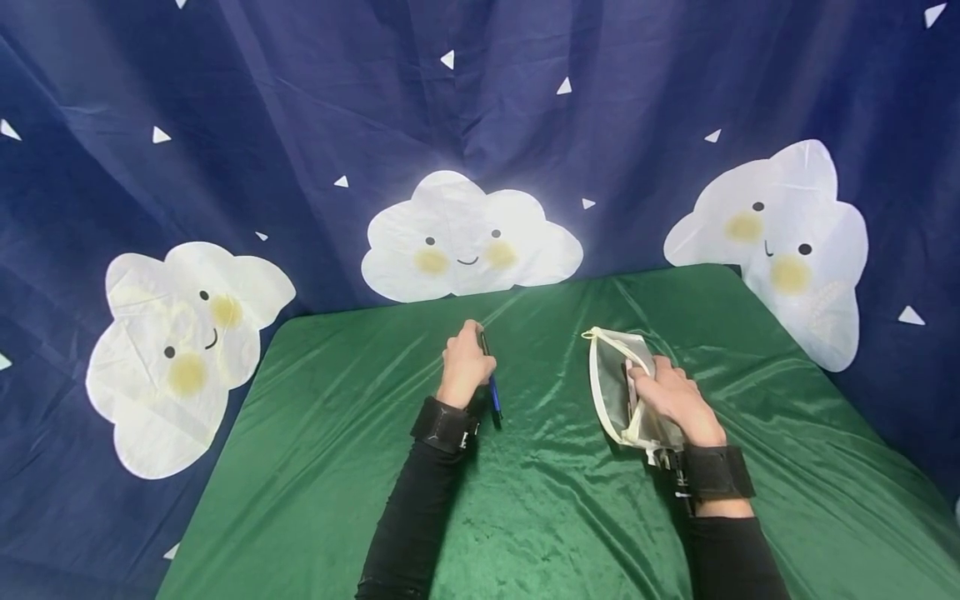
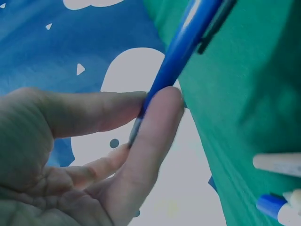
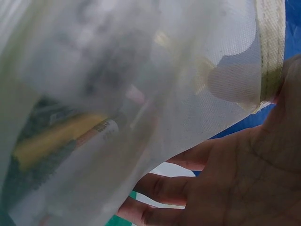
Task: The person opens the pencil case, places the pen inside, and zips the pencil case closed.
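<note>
I am pinching a blue pen (image 1: 493,393) between the thumb and fingers of my left hand (image 1: 465,367), near its grey end. Its clip end is pointing to about six o'clock in the head view; whether the pen is touching the cloth below, I cannot tell. My right hand (image 1: 678,400) is gripping a pale mesh pouch (image 1: 611,379), which is standing well apart from the pen at its three o'clock, its mouth gaping toward nine. My thumb is pressing by the rim, and my fingers are curling over the outside. A zip loop (image 1: 588,334) is sticking out at the pouch's eleven o'clock corner. Inside, a yellow item (image 3: 59,139) and a printed white one are showing blurrily through the mesh.

Black cuffs (image 1: 718,472) are circling both my wrists, and black sleeves (image 1: 408,525) are covering my arms toward six o'clock. Green cloth (image 1: 540,517) is spreading under everything, creasing in places. Beyond it, a navy curtain (image 1: 375,100) is hanging, bearing white triangles and three smiling clouds (image 1: 465,212) at ten, twelve and two o'clock.
</note>
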{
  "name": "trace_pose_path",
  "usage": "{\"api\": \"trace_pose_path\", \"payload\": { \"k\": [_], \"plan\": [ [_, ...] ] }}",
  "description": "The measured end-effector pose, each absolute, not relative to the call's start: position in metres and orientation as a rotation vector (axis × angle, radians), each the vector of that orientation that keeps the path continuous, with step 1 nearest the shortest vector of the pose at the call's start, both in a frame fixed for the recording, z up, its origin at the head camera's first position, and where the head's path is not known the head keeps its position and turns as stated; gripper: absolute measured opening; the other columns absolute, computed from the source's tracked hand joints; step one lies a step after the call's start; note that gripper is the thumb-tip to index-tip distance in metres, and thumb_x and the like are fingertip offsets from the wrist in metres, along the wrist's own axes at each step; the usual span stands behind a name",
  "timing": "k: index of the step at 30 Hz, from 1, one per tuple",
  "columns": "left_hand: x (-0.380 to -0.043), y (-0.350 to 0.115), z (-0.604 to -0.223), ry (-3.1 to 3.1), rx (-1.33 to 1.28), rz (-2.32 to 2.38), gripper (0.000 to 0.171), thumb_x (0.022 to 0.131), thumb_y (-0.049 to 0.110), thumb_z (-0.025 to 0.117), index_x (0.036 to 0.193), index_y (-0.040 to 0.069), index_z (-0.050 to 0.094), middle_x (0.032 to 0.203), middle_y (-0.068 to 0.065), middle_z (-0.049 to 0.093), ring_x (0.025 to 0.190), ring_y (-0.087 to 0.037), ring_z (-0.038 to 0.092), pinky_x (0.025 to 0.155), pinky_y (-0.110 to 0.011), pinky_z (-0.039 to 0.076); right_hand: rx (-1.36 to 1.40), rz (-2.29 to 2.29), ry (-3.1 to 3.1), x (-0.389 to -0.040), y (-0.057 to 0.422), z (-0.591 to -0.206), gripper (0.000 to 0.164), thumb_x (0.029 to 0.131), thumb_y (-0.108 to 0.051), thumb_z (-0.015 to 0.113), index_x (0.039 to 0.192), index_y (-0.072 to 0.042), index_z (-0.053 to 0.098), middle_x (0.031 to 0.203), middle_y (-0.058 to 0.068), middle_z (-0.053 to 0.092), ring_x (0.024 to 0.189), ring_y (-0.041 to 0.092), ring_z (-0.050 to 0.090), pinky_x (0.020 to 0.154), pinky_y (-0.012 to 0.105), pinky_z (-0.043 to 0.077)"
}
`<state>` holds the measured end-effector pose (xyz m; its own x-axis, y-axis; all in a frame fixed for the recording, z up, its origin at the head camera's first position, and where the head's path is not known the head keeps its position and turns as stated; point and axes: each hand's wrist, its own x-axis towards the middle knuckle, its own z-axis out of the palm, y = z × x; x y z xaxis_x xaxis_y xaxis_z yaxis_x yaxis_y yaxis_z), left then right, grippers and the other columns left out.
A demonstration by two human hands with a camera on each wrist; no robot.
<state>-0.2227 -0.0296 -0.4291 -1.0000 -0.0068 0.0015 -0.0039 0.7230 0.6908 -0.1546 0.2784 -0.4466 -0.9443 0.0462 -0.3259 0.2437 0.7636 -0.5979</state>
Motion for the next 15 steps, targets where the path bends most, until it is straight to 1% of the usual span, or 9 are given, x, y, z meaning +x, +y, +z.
{"api": "trace_pose_path", "payload": {
  "k": [1,3,6,8,11,15],
  "plan": [
    [-0.223,-0.028,-0.429,-2.889,0.003,-1.175,0.055,0.087,-0.002,0.064,0.139,0.009,0.053,0.077,-0.014,0.07,0.067,-0.031,0.064,0.069,-0.035,0.051,0.226,-0.963,2.668,-0.154,0.278,-0.447,0.083,0.104,-0.051,0.03,0.156,0.012,0.013,0.15,0.046,0.028,0.135,0.066,0.03,0.104,0.071,0.036],
    [-0.224,-0.026,-0.429,-2.838,0.003,-1.18,0.053,0.088,0.001,0.067,0.139,0.009,0.053,0.076,-0.012,0.071,0.07,-0.03,0.065,0.078,-0.039,0.051,0.228,-0.963,2.67,-0.154,0.278,-0.446,0.082,0.104,-0.05,0.031,0.156,0.012,0.013,0.15,0.046,0.028,0.135,0.067,0.03,0.105,0.071,0.036],
    [-0.225,-0.021,-0.429,-2.771,0.006,-1.197,0.053,0.089,0.005,0.071,0.139,0.01,0.054,0.083,-0.013,0.074,0.082,-0.032,0.069,0.091,-0.047,0.051,0.23,-0.961,2.673,-0.154,0.277,-0.446,0.081,0.104,-0.048,0.031,0.156,0.011,0.013,0.149,0.046,0.029,0.135,0.067,0.03,0.105,0.071,0.036],
    [-0.226,-0.018,-0.428,-2.73,0.014,-1.224,0.053,0.088,0.006,0.073,0.138,0.01,0.054,0.09,-0.013,0.075,0.091,-0.035,0.069,0.096,-0.05,0.05,0.228,-0.958,2.676,-0.154,0.277,-0.445,0.081,0.104,-0.05,0.031,0.156,0.011,0.014,0.149,0.046,0.029,0.135,0.066,0.03,0.105,0.071,0.036],
    [-0.226,-0.014,-0.426,-2.693,0.018,-1.259,0.054,0.089,0.007,0.074,0.139,0.01,0.054,0.095,-0.014,0.075,0.096,-0.038,0.069,0.101,-0.053,0.048,0.228,-0.954,2.679,-0.154,0.277,-0.446,0.082,0.104,-0.051,0.029,0.156,0.011,0.014,0.149,0.046,0.029,0.135,0.066,0.03,0.104,0.071,0.037],
    [-0.225,-0.01,-0.424,-2.666,0.023,-1.303,0.055,0.089,0.008,0.074,0.14,0.012,0.053,0.097,-0.014,0.075,0.098,-0.038,0.068,0.105,-0.053,0.046,0.229,-0.95,2.679,-0.154,0.277,-0.446,0.083,0.104,-0.052,0.028,0.156,0.011,0.014,0.149,0.046,0.03,0.134,0.066,0.03,0.104,0.071,0.037]
  ]
}}
